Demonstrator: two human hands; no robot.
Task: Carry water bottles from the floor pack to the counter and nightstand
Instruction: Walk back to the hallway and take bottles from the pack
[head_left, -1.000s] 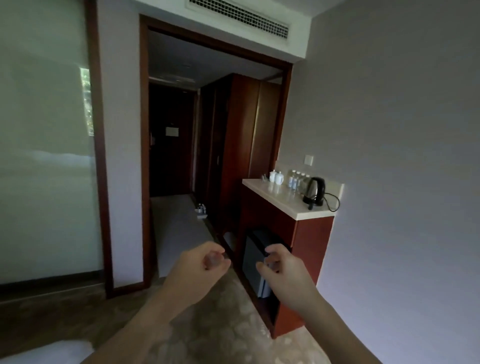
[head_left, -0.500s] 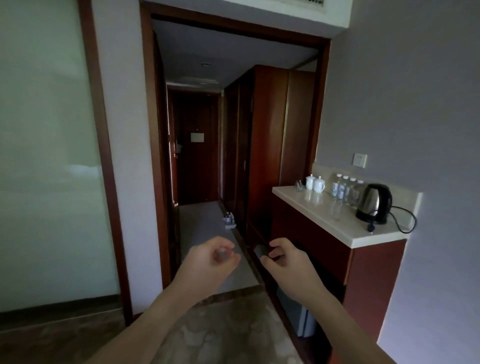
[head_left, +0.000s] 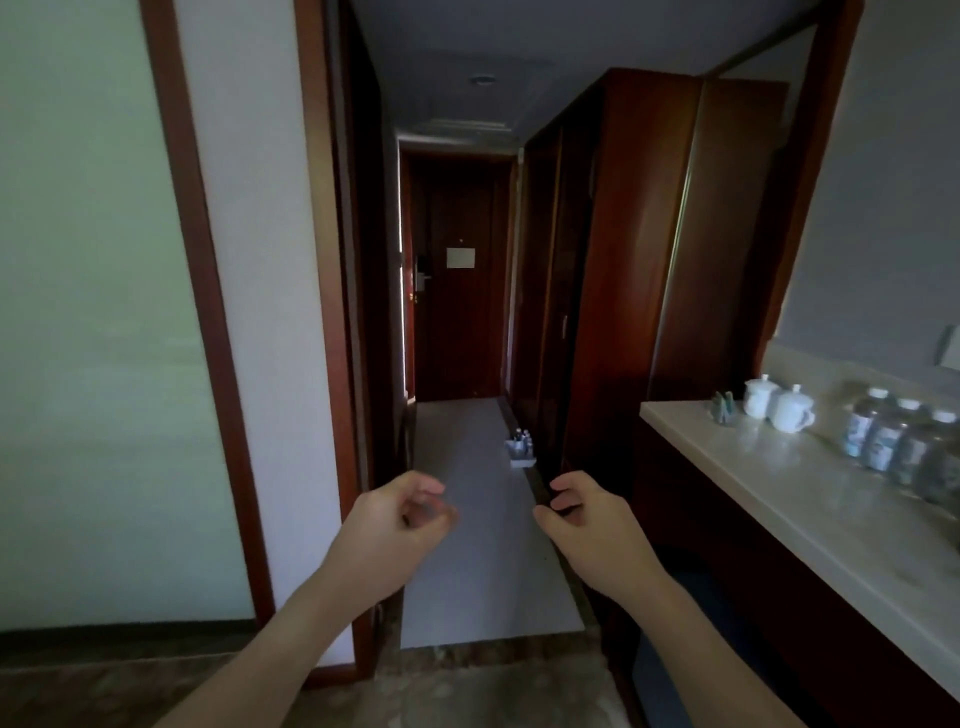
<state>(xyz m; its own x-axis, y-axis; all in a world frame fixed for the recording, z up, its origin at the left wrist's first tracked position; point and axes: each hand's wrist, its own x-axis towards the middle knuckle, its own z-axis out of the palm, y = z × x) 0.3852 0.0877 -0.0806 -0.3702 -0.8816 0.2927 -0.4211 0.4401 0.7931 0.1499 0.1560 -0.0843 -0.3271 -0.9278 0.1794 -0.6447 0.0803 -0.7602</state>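
down past the middle of the frame, on the pale grey hallway floor beside the dark red-brown wooden wardrobe, sits the small floor pack of clear plastic water bottles, too far off and too small for me to count what is left in it. my left hand and my right hand hang low in the centre of the frame, well apart from the pack, fingers loosely curled and holding nothing; neither touches anything.

on the right edge of the frame, the cream stone counter already carries a cluster of clear water bottles with white caps and blue labels, near two white lidded ceramic cups. the nightstand is not in view.

i judge the bottles will be moderately heavy for their size if full, with thin walls that give a little under a squeeze and smooth plastic that may slide in a loose grip. the safest hold looks like a wrap round the body just under the shoulder, or fingers hooked under the cap collar, one bottle per hand. if the pack is wrapped in film, a torn edge could snag a bottle on the way out, so i'd lift straight up. whether the pack sits on a tray or in wrap i cannot tell from here.
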